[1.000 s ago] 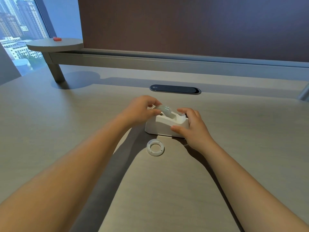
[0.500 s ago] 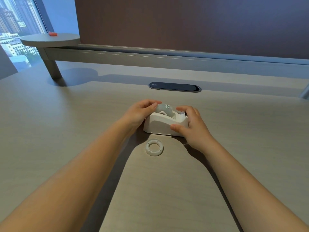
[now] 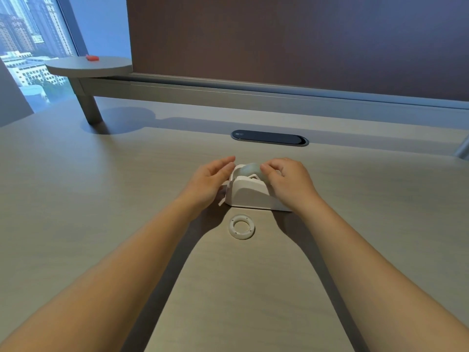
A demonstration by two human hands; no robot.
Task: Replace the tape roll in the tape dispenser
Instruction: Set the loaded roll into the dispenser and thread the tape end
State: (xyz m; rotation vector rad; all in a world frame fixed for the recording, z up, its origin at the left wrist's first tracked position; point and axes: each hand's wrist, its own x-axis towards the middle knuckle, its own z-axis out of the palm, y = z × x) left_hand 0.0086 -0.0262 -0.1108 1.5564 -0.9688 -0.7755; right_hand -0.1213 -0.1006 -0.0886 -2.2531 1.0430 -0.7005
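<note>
White plastic tape dispenser [image 3: 250, 195] sits mid pale wood-grain desk [image 3: 101, 189], pale grey-green tape roll [image 3: 250, 169] seated on top. Left hand [image 3: 208, 182] loosely open against its end; right hand [image 3: 288, 182] fingers [image 3: 267, 167] curled on roll. Empty white ring core [image 3: 241, 226] just in front.

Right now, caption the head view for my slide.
Both hands seat a tape roll in the white dispenser; empty core on the desk.

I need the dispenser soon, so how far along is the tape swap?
Done, it seems: the empty white core lies on the desk, out of the dispenser. In hand: the new roll sits in the cradle, left hand and right hand beside it. Left: likely seating it fully and threading the tape end to the cutter, which I cannot see.
</note>
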